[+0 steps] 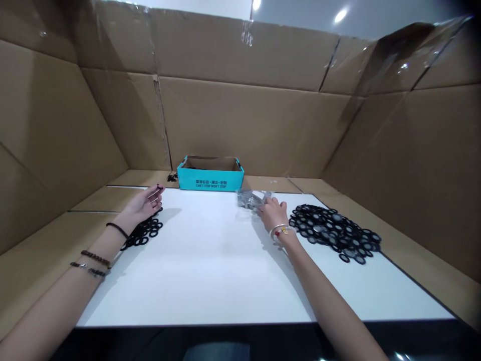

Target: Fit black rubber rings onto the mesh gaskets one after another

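My left hand (145,203) rests on the white tabletop (195,281) with its fingers loosely curled and nothing clearly held. Just below it lies a small heap of black rubber rings (143,233), touching the heel of the hand. My right hand (271,210) grips the edge of a clear plastic bag (248,200) holding grey items that I cannot make out. To the right of that hand spreads a larger heap of black rubber rings (334,230).
A teal cardboard box (210,181) with printed lettering stands open at the table's far edge. A few small black pieces (172,177) lie left of it. Brown cardboard sheets (240,125) line the back and sides.
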`<state>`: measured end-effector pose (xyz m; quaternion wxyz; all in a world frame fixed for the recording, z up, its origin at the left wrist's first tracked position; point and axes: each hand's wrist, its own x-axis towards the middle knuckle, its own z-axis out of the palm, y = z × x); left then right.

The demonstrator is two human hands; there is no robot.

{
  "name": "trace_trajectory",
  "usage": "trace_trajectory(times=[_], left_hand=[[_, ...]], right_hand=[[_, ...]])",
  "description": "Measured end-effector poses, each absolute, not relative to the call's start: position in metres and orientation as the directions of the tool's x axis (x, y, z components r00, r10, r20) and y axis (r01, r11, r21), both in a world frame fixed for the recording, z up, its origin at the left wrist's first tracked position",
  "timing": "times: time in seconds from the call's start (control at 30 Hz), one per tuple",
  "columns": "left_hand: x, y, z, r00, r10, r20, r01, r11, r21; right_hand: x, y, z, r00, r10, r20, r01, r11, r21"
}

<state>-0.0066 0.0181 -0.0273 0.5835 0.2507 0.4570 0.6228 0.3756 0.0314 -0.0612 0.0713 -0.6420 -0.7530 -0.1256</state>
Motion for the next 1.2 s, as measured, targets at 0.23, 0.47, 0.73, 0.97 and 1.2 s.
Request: trace_trajectory(times=[0.23,0.47,0.73,0.97,1.2], left_hand=[[0.015,0.017,-0.039,-0.078,0.977,-0.198,-0.474,0.139,0.869],[0.059,-0.006,-0.042,0.177,0.962,-0.210,-0.331,0.259,0.907],[0.083,-0.022,-0.049,0.338,0.911,-0.237,-0.157,0.303,0.940],[0.088,-0.026,-0.047,0.321,0.910,-0.264,-0.086,0.306,0.948],[0.091,-0.027,-0.049,0.296,0.917,-0.268,-0.055,0.296,0.954]], right_hand=[[0.366,0.040,-0.075,-0.166,0.949,0.268,0.978,0.124,0.168],[0.368,0.045,-0.079,-0.153,0.948,0.279,0.981,0.112,0.159],[0.370,0.051,-0.082,-0.160,0.948,0.276,0.979,0.116,0.168],[0.374,0.055,-0.085,-0.167,0.944,0.284,0.978,0.122,0.168],[0.377,0.056,-0.087,-0.180,0.919,0.351,0.983,0.157,0.093]])
